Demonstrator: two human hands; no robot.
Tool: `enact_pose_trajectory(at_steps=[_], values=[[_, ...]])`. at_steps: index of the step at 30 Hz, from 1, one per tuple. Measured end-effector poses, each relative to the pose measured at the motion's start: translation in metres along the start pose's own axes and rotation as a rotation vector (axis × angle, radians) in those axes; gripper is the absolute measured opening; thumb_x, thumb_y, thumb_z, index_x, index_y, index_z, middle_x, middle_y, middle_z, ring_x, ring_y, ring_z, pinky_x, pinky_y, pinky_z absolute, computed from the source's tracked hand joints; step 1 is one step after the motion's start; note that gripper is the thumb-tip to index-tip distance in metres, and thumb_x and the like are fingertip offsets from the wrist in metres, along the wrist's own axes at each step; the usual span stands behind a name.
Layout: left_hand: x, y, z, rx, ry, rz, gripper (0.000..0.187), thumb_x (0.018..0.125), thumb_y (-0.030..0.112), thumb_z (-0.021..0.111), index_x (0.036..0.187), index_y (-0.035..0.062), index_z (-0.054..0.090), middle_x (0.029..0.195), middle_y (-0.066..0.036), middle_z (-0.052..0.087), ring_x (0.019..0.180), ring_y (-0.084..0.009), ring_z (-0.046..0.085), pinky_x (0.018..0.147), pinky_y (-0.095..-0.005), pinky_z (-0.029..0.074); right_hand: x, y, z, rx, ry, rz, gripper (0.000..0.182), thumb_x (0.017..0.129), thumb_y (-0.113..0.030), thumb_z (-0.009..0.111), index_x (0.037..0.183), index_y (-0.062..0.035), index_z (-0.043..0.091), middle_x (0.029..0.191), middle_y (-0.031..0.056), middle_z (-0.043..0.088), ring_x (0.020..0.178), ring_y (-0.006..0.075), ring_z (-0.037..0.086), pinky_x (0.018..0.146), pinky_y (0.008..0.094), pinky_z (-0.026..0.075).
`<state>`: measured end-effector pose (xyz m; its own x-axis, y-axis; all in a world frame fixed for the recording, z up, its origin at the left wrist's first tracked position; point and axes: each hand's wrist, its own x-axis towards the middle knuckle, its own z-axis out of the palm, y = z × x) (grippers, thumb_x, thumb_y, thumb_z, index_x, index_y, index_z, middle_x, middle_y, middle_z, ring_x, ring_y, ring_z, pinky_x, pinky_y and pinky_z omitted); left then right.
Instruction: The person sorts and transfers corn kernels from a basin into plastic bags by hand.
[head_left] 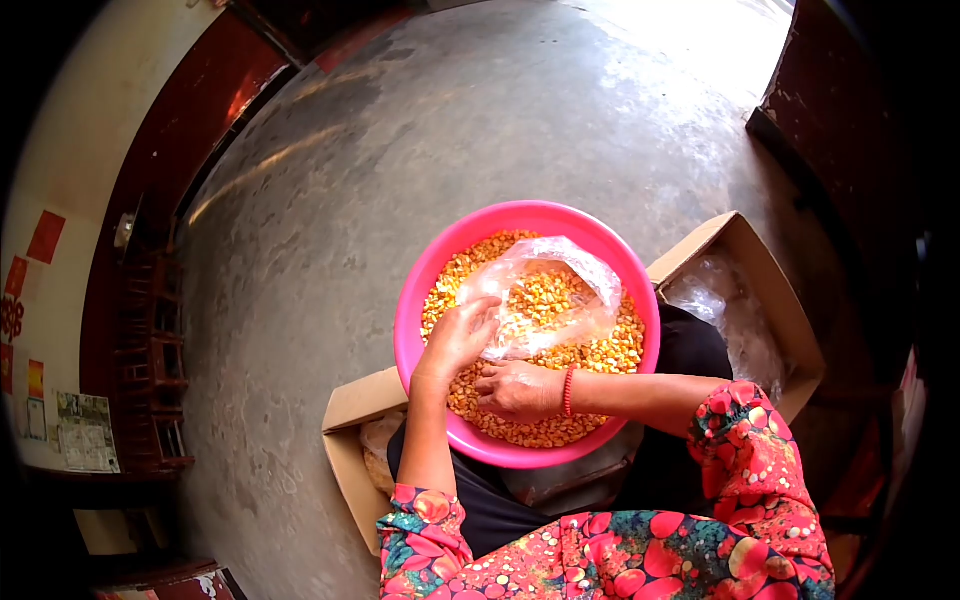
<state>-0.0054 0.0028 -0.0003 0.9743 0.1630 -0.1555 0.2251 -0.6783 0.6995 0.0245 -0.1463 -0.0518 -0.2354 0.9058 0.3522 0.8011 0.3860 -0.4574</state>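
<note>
hands (463,338) in corn kernels (590,357), pink basin (650,340)

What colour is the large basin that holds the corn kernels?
The basin is bright pink, seen best in the head view.

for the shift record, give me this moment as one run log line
left hand: at bag edge | right hand: in corn | bag: open, corn inside | basin: holds bag and loose corn
</note>
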Motion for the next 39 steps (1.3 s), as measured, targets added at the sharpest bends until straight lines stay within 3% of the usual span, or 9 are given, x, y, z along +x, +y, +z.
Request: enact_pose_trajectory(at_steps=[2,9,17,24,27,29,30,33,39], values=[[0.0,-0.001,0.0,-0.004,-0.002,-0.01,0.032,0.083,0.022,0.059,0.112,0.0086,0.063,0.106,-0.018,0.064,0.1,-0.0319,0.061,0.087,-0.0379,0.047,0.001,-0.001,-0.003,-0.019,-0.012,0.033,0.013,0.075,-0.018,0.056,0.08,-0.0072,0.061,0.095,0.0099,0.055,0.095,0.0269,0.053,0.081,0.0401,0.045],[0.0,0.0,0.0,-0.023,0.003,-0.021,0.034,0.082,0.023,0.06,0.113,0.0081,0.063,0.107,-0.018,0.063,0.101,-0.032,0.061,0.088,-0.0381,0.046,-0.001,0.006,0.019,-0.124,-0.031,-0.007,0.017,0.078,-0.019,0.055,0.088,-0.0077,0.062,0.102,0.0086,0.055,0.1,0.0249,0.052,0.082,0.0395,0.045],[0.0,0.0,0.001,0.008,-0.006,-0.002,0.034,0.082,0.024,0.06,0.112,0.0074,0.063,0.106,-0.02,0.063,0.1,-0.033,0.061,0.088,-0.0385,0.046,-0.005,-0.007,0.014,0.14,-0.17,0.073,0.019,0.081,-0.02,0.052,0.08,-0.0028,0.06,0.067,0.0165,0.061,0.064,0.0356,0.061,0.061,0.0465,0.049],[0.001,0.001,0.0,-0.001,-0.052,-0.042,0.035,0.083,0.02,0.062,0.114,0.0044,0.061,0.109,-0.016,0.064,0.104,-0.0255,0.06,0.091,-0.0345,0.045,-0.001,-0.014,0.003,0.137,-0.267,0.205,0.022,0.082,-0.022,0.053,0.076,-0.002,0.06,0.065,0.0181,0.061,0.061,0.0365,0.061,0.059,0.0477,0.048],[0.0,-0.001,0.0,-0.001,-0.031,-0.007,0.035,0.083,0.023,0.061,0.114,0.0058,0.061,0.107,-0.019,0.063,0.102,-0.0298,0.06,0.089,-0.0369,0.045,0.0,-0.015,0.003,0.293,-0.103,0.217,0.025,0.085,-0.024,0.053,0.076,-0.0016,0.06,0.066,0.0205,0.06,0.061,0.0375,0.059,0.058,0.0472,0.047],[0.0,-0.001,0.001,-0.003,-0.012,0.024,0.035,0.083,0.025,0.059,0.113,0.0073,0.062,0.106,-0.021,0.063,0.1,-0.0344,0.06,0.088,-0.0393,0.046,0.004,-0.014,0.007,0.681,0.099,0.251,0.03,0.09,-0.028,0.053,0.076,-0.0014,0.058,0.062,0.0147,0.059,0.054,0.0307,0.056,0.053,0.0416,0.046],[0.0,0.0,0.001,-0.018,-0.027,-0.011,0.035,0.083,0.022,0.061,0.114,0.0058,0.061,0.108,-0.018,0.063,0.102,-0.0297,0.06,0.089,-0.0369,0.045,0.007,-0.015,0.005,0.681,0.098,0.25,0.03,0.09,-0.028,0.053,0.076,-0.0014,0.058,0.062,0.0147,0.059,0.054,0.0307,0.056,0.053,0.0416,0.046],[-0.001,0.002,0.0,-0.021,-0.045,-0.048,0.035,0.083,0.019,0.062,0.114,0.0042,0.061,0.11,-0.016,0.064,0.105,-0.0251,0.06,0.091,-0.0345,0.045,0.01,-0.02,-0.014,1.45,-0.055,0.766,0.029,0.093,-0.03,0.052,0.077,-0.0061,0.058,0.06,-0.004,0.044,0.048,0.0073,0.038,0.043,0.0243,0.031],[0.0,0.002,0.0,-0.012,-0.058,-0.045,0.036,0.083,0.019,0.062,0.115,0.0041,0.06,0.111,-0.016,0.063,0.106,-0.0246,0.06,0.092,-0.0345,0.044,0.007,-0.002,-0.024,1.379,-0.302,0.66,0.022,0.09,-0.029,0.053,0.078,-0.0097,0.058,0.058,-0.0052,0.043,0.048,0.0054,0.037,0.042,0.022,0.029]])
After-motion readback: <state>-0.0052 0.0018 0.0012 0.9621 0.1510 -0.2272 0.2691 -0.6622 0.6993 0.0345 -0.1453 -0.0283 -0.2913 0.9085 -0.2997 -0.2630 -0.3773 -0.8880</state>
